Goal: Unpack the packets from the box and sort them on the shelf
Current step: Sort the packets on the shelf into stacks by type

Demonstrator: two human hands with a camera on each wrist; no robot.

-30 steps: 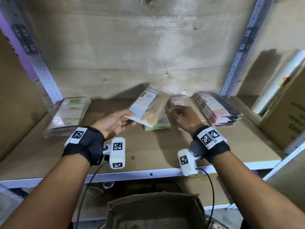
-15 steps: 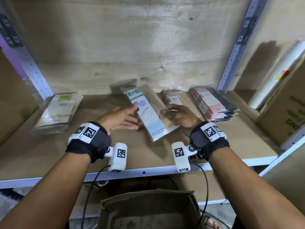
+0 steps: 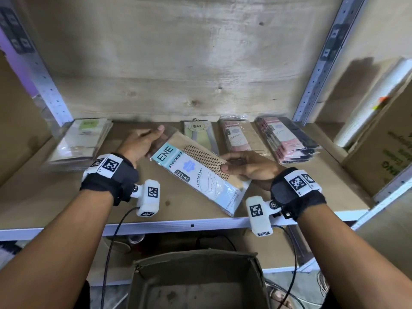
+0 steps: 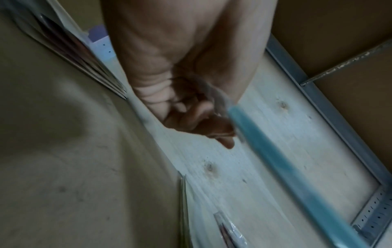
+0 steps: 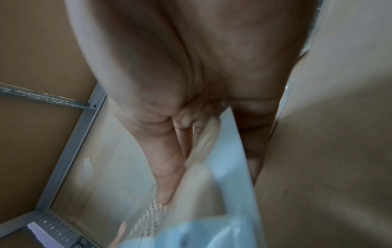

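Note:
A light blue stocking packet with a beige dotted stocking inside hangs slantwise just above the shelf board, held by both hands. My left hand grips its far left end. In the left wrist view its curled fingers pinch the packet's teal edge. My right hand holds the right side, thumb on top and fingers underneath. In the right wrist view the packet passes between thumb and fingers. The open cardboard box stands below the shelf; its inside looks bare.
On the shelf lie a pile of green-labelled packets at the left, a green packet, a pink packet and a pink-and-black pile at the back right. A large carton and a white roll stand at the far right.
The packet went from tilted upright at the back to lying flat and slantwise nearer the shelf's front. My left hand, open on it half a second ago, now grips its far end.

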